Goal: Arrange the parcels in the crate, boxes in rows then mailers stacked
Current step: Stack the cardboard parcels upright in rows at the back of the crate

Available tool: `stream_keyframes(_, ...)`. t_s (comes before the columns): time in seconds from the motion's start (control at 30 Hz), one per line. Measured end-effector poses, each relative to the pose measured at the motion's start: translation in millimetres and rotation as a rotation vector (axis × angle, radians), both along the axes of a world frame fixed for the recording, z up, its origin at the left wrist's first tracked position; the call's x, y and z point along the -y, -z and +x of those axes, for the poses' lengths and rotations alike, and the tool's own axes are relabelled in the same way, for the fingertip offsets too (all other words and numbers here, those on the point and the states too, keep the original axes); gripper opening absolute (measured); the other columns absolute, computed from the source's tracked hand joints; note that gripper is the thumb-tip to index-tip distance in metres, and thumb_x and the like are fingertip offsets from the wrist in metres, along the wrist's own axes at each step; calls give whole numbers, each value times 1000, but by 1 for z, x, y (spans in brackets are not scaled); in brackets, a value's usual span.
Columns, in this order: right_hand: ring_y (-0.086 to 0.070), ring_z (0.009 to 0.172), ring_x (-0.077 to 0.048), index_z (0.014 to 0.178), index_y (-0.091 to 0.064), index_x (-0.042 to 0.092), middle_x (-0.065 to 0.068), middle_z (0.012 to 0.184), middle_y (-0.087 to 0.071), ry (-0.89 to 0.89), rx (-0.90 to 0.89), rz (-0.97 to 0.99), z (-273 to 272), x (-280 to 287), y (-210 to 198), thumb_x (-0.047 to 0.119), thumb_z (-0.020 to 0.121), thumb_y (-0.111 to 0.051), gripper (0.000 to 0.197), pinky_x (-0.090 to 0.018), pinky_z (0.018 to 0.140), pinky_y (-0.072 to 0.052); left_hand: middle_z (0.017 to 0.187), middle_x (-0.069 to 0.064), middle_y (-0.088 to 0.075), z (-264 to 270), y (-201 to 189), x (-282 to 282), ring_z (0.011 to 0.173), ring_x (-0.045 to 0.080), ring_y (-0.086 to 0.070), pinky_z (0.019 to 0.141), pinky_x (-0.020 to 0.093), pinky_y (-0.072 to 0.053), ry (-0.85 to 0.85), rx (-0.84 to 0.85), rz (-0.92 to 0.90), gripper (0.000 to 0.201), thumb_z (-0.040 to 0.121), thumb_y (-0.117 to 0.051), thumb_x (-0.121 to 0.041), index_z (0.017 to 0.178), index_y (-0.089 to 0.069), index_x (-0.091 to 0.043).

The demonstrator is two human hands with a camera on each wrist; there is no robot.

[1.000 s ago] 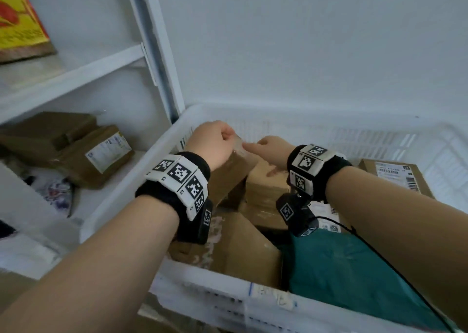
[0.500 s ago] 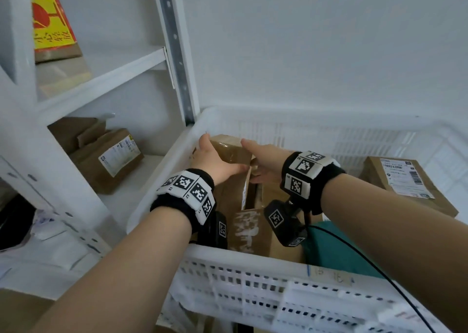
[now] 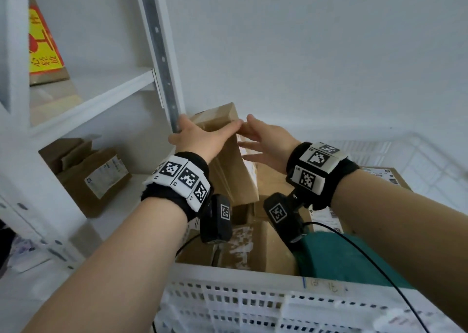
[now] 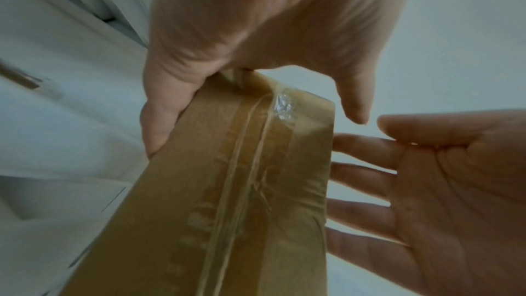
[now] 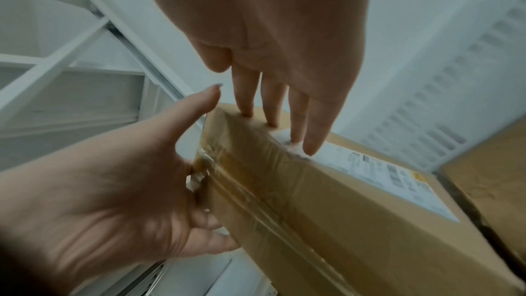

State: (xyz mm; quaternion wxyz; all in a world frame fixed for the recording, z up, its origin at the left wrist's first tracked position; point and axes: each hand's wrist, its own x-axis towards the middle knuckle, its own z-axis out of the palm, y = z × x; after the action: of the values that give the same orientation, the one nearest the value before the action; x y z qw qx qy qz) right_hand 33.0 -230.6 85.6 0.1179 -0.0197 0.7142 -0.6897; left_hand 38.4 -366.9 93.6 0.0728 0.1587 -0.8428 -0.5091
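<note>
Comparing with half a second ago, your brown box (image 3: 222,152) now stands up taller, its top end poking above the far rim of the white crate (image 3: 228,289), and your view has swung so the crate sits lower. Your right hand (image 3: 268,142) has opened up since then, and your left hand (image 3: 200,140) has slid higher on the box.

Your left hand holds the box near its top, at about 11 o'clock from the middle of the head view. The thumb is on the left face and the fingers reach across the taped face. Your right hand is just beside the box at its 3 o'clock side. Its fingers (image 5: 296,125) are straight and spread, and their tips touch the face with the white label (image 5: 381,177). The clear tape (image 4: 256,165) runs down the narrow side of the box.

More brown boxes (image 3: 253,246) lie in the crate under your wrists. A green mailer (image 3: 339,259) lies at 5 o'clock, and another labelled box (image 3: 379,178) sits at 3 o'clock.

A white shelf (image 3: 106,97) stands at 9 o'clock with a cardboard box (image 3: 96,180) on its lower level and a yellow and red sign (image 3: 43,46) up at 10 o'clock. A plain white wall (image 3: 316,54) is behind the crate.
</note>
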Motion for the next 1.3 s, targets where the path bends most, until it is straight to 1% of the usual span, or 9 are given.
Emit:
stream_keyframes(0.2, -38, 136, -18, 139, -46, 21, 5, 147, -43, -35, -101, 134, 0, -18, -11, 41, 100, -32, 46, -37, 112, -32, 135, 9, -38, -9, -5, -9, 117, 29, -50, 84, 33, -44, -85, -97, 125, 95, 60, -73, -58, 137, -31, -22)
stream_keyframes(0.4, -52, 118, -31, 140, -35, 9, -12, 134, -50, 413, -57, 559, -16, -50, 4, 56, 83, -53, 76, -43, 98, -46, 124, 8, -47, -20, -6, -30, 103, 29, -57, 87, 47, -54, -125, -135, 513, 89, 44, -68, -63, 119, -34, -27)
stream_keyframes(0.57, -46, 121, -42, 134, -37, 19, -11, 132, -40, 390, 289, -206, -17, -86, 22, 50, 73, -70, 76, -59, 90, -49, 125, 9, -48, -35, 8, -53, 107, 30, -55, 82, 55, -54, -68, -37, 734, 97, 43, -71, -61, 127, -38, -24)
stream_keyframes(0.67, -50, 115, -36, 125, -42, 19, -11, 123, -45, 402, 329, -441, -16, -105, 25, 38, 73, -74, 64, -55, 90, -50, 121, 13, -54, -44, 18, -66, 104, 34, -59, 73, 56, -56, 65, 82, 819, 93, 46, -74, -56, 126, -40, -23)
stream_keyframes(0.77, -56, 96, -24, 116, -48, 17, -6, 110, -52, 430, 207, -247, -13, -125, 21, 29, 83, -67, 40, -42, 81, -56, 121, 11, -53, -51, 24, -75, 104, 32, -56, 80, 50, -52, 166, 201, 679, 91, 50, -74, -52, 129, -41, -21)
stream_keyframes(0.87, -58, 89, -20, 113, -57, 14, -5, 102, -60, 550, 94, -100, -17, -151, 18, 25, 75, -73, 43, -39, 83, -53, 136, 7, -45, -54, 30, -87, 120, 28, -47, 99, 45, -43, 136, 103, 285, 107, 41, -78, -51, 136, -40, -21)
stream_keyframes(1.07, -57, 88, -21, 89, -65, 17, -3, 89, -62, 476, 33, 82, -15, -202, 1, 15, 73, -73, 18, -35, 83, -50, 150, 8, -33, -51, 18, -124, 133, 26, -42, 108, 40, -39, 442, 49, -76, 96, 70, -79, -39, 147, -27, -16)
stream_keyframes(1.2, -61, 103, -27, 97, -65, 16, -11, 115, -65, 452, 21, 96, -14, -228, 3, 20, 75, -72, 23, -41, 94, -51, 132, 4, -60, -41, 19, -153, 104, 14, -58, 82, 23, -47, 723, 84, -104, 42, 89, -63, -27, 127, -55, -14)
stream_keyframes(1.3, -62, 106, -27, 114, -57, 10, -10, 115, -64, 494, -15, 49, -12, -233, 10, 15, 89, -62, 26, -39, 93, -52, 125, 5, -63, -36, 32, -176, 109, 22, -62, 89, 31, -50, 699, 113, -53, 40, 91, -61, -26, 127, -53, -10)
